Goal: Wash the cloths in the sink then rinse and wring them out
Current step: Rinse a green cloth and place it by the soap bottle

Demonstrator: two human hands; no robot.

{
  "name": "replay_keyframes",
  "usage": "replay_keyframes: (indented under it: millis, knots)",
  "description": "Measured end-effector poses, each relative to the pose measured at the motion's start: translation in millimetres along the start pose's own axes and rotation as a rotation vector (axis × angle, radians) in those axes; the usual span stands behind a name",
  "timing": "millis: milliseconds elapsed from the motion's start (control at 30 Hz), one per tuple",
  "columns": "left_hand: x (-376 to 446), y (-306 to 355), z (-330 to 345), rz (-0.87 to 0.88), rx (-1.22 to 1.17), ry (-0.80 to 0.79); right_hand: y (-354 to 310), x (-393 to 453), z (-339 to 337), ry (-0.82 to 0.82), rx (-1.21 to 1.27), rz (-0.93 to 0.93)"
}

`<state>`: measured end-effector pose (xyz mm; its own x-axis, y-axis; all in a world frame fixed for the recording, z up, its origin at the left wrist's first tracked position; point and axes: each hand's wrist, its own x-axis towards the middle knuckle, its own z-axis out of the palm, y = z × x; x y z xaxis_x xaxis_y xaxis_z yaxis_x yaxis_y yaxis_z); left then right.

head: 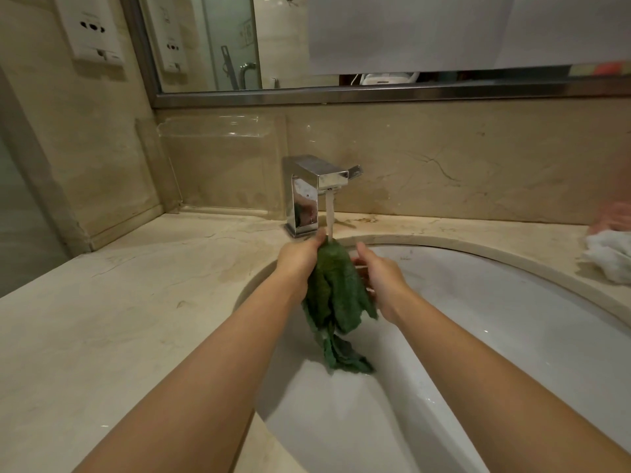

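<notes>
We're pinching the green cloth (333, 288) by its top with our left hand (300, 256) so tap (319, 186) water is running down it over the sink (512, 302), right hand (379, 274) loosely steadying it; white cloth (611, 256) is waiting at the worktop's (136, 302) right edge.

I hold the green cloth (333, 288) bunched at its top under the running tap's stream (329, 216), its wet folds hanging down into the white sink (512, 302), the lowest corner trailing on the basin. A white cloth (609, 256) lies crumpled on the bench to the right.
</notes>
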<state>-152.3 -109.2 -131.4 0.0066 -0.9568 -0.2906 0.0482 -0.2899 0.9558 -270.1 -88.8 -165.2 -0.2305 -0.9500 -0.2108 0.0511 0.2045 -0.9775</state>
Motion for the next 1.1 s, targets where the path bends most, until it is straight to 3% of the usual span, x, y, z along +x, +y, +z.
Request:
replay_keyframes:
  millis: [100, 200, 367, 533, 700, 800, 900, 967, 1100]
  knots:
    - [2, 4, -5, 0.025, -0.158, 0.068, 4, 3, -5, -0.171, -0.041, 0.132]
    - [4, 4, -6, 0.07, -0.193, 0.096, 5, 5, -8, -0.251, 0.06, 0.073]
    - [10, 2, -4, 0.096, -0.004, 0.174, -2, 5, -9, -0.109, 0.339, -0.043]
    - [12, -7, 0, 0.177, 0.376, 0.176, -6, 2, -1, -0.074, 0.372, -0.073]
    - [13, -6, -1, 0.101, 0.355, 0.141, -4, 0, 3, -0.054, 0.369, -0.106]
    - [7, -6, -3, -0.027, 0.298, -0.066, -4, 3, 2, 0.008, 0.336, -0.104]
    - [1, -7, -3, -0.071, 0.448, -0.223, -4, 3, 3, 0.099, 0.324, -0.116]
    - [2, -9, -2, -0.043, 0.478, -0.23, -5, 3, 5, 0.159, 0.337, -0.133]
    - [3, -8, -1, 0.074, 0.281, -0.162, -6, 7, 8, 0.212, 0.421, -0.087]
